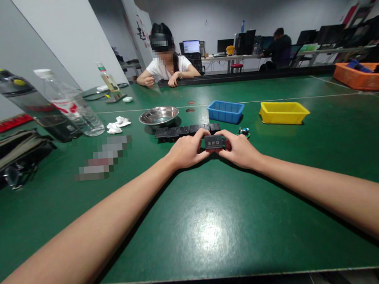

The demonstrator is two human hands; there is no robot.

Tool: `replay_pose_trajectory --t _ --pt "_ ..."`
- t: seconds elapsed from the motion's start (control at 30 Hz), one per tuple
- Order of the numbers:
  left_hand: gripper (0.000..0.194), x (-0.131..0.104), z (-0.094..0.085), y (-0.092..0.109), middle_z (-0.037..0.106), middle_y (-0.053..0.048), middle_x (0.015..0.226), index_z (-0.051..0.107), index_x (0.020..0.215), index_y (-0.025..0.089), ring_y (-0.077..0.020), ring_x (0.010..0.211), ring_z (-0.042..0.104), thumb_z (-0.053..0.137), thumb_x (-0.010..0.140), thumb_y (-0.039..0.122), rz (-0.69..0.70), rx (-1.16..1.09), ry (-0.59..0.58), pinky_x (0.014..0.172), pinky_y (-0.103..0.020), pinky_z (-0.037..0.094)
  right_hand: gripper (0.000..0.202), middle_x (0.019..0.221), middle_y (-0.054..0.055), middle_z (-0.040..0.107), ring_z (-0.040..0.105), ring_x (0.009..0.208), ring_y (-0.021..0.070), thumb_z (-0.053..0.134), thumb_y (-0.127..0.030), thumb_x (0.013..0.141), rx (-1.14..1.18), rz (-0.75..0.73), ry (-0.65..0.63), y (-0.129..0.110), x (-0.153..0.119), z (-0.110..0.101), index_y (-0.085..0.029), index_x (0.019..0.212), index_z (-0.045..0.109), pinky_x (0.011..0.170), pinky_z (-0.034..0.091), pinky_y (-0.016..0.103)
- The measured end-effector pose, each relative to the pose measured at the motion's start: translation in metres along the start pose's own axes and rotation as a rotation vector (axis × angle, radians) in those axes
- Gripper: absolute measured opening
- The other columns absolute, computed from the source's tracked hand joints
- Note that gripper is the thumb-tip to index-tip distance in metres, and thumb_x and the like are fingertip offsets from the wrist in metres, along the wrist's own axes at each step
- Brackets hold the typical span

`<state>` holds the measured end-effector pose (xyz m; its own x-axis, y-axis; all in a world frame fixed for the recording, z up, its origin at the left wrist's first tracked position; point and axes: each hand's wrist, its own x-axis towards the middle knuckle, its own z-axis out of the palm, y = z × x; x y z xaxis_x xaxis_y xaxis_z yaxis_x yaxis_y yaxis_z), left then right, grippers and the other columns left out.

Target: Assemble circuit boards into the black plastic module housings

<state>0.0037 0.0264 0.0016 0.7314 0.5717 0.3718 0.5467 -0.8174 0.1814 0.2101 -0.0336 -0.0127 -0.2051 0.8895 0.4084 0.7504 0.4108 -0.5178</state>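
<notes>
Between my two hands is a small black box marked "SPD" (213,142), its lettered face toward me. My left hand (188,150) pinches its left end with thumb and fingers. At the right end, my right hand (240,149) grips it the same way. Just behind my hands lies a row of several similar black boxes (172,133) on the green table (194,211). A small bundle of blue, black and green parts (243,132) rests right behind my right hand, too small to make out.
Beyond are a steel bowl (159,117), a blue bin (225,112) and a yellow bin (284,113). Bottles (73,109), crumpled tissue (118,124) and a bag (15,156) stand left. An orange basket (363,77) is far right. A person (171,67) sits opposite.
</notes>
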Motion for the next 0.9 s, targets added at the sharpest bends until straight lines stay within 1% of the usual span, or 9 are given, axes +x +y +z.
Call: replay_pose_trajectory --t 0.27,0.57,0.9 --pt "0.039 -0.0002 -0.0009 -0.0001 0.066 0.002 0.068 0.05 0.12 0.02 -0.0199 0.057 0.067 0.06 0.091 0.044 0.005 0.01 0.008 0.055 -0.025 0.037 0.038 0.067 -0.002 0.064 0.059 0.058 0.0167 0.066 -0.025 0.083 -0.005 0.008 -0.005 0.001 0.0001 0.0002 -0.02 0.12 0.064 0.062 0.037 0.026" --pt "0.039 0.0001 -0.0027 0.0028 0.068 0.001 0.07 0.051 0.121 0.02 -0.0212 0.059 0.068 0.058 0.091 0.044 -0.014 0.007 -0.014 0.057 -0.026 0.04 0.037 0.068 -0.002 0.066 0.059 0.058 0.017 0.065 -0.024 0.082 -0.003 0.009 -0.001 0.0005 -0.0001 0.0004 -0.02 0.119 0.063 0.062 0.037 0.026" --pt "0.041 0.0 -0.0016 0.0018 0.07 -0.001 0.074 0.051 0.123 0.02 -0.0222 0.062 0.069 0.059 0.091 0.044 -0.02 0.026 -0.022 0.06 -0.027 0.043 0.037 0.067 -0.002 0.064 0.058 0.057 0.0163 0.066 -0.024 0.081 0.002 0.001 0.004 0.0018 0.0001 0.0001 -0.019 0.118 0.064 0.062 0.038 0.026"
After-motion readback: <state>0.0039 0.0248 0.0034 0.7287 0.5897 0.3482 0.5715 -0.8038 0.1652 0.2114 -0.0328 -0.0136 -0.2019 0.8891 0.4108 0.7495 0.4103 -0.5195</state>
